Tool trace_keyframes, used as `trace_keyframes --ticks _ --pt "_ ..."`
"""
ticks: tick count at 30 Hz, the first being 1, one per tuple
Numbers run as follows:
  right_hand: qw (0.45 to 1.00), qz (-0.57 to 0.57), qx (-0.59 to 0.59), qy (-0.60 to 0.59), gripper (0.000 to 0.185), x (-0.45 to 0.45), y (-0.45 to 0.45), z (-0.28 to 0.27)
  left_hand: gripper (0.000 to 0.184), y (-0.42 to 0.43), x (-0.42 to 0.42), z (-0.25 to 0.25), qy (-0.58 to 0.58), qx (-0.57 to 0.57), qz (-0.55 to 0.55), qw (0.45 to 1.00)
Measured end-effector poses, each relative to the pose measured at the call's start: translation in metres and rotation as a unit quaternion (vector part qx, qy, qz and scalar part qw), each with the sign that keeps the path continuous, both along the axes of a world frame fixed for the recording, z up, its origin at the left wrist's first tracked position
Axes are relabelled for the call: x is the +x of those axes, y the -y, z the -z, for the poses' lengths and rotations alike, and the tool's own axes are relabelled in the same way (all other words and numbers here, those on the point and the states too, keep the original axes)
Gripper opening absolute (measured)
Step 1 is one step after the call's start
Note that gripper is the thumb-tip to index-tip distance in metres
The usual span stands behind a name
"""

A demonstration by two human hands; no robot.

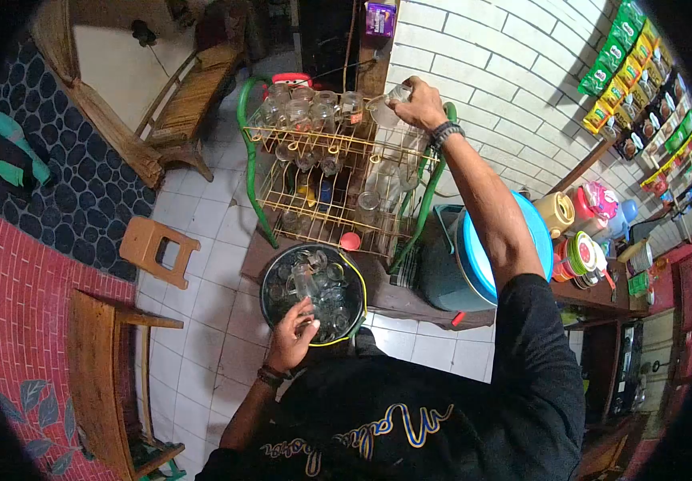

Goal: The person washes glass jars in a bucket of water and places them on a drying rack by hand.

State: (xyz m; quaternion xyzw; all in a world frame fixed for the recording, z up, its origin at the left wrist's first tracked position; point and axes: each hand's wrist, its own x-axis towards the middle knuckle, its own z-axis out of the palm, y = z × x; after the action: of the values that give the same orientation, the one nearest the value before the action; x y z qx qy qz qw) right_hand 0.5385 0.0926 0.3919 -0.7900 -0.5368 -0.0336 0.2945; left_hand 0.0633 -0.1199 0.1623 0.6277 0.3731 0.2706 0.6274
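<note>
My right hand (422, 106) is raised at the top right of a wire rack (338, 215) with green side frames. Its fingers close round a clear drinking glass (399, 94), and another clear glass (382, 112) is right beside it. Several upturned glasses (302, 108) stand on the rack's top tier, with more on the tier below. Lower down, my left hand (293, 333) is over a black bucket (266, 301) of clear glassware. Its fingertips grip the lower end of a tall clear glass (305, 282) above the pile.
A large bucket with a blue lid (534, 240) stands right of the rack, near my right arm. A brown plastic stool (157, 250) and a wooden bench (101, 373) are at left. Sachets (630, 76) hang on the wall; stacked bowls (578, 255) sit at right.
</note>
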Motion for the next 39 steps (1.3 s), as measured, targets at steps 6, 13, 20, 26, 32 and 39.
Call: trace_keyframes --ticks 6,13,20,26,32,39 --pt "0.999 -0.011 -0.034 0.026 0.063 0.025 -0.062 0.044 0.057 0.021 -0.022 0.003 -0.04 -0.014 -0.062 0.997" --pt "0.99 0.013 -0.124 0.059 0.062 0.022 -0.087 0.059 0.055 0.037 -0.037 0.023 -0.065 -0.041 -0.107 0.991" --pt "0.988 0.001 -0.138 0.07 0.073 0.025 -0.108 0.08 0.053 0.04 -0.042 0.032 -0.053 -0.073 -0.126 0.988" --pt "0.985 0.018 -0.127 0.112 0.088 0.037 -0.115 0.109 0.052 0.034 -0.051 0.026 -0.11 0.007 -0.109 0.988" --pt "0.969 -0.106 0.207 0.085 0.06 -0.025 -0.021 0.083 0.048 0.016 -0.071 0.042 -0.106 -0.037 -0.148 0.983" --pt "0.977 -0.102 0.113 -0.147 0.037 -0.137 0.163 0.145 0.047 -0.037 -0.086 0.063 -0.153 0.049 -0.145 0.976"
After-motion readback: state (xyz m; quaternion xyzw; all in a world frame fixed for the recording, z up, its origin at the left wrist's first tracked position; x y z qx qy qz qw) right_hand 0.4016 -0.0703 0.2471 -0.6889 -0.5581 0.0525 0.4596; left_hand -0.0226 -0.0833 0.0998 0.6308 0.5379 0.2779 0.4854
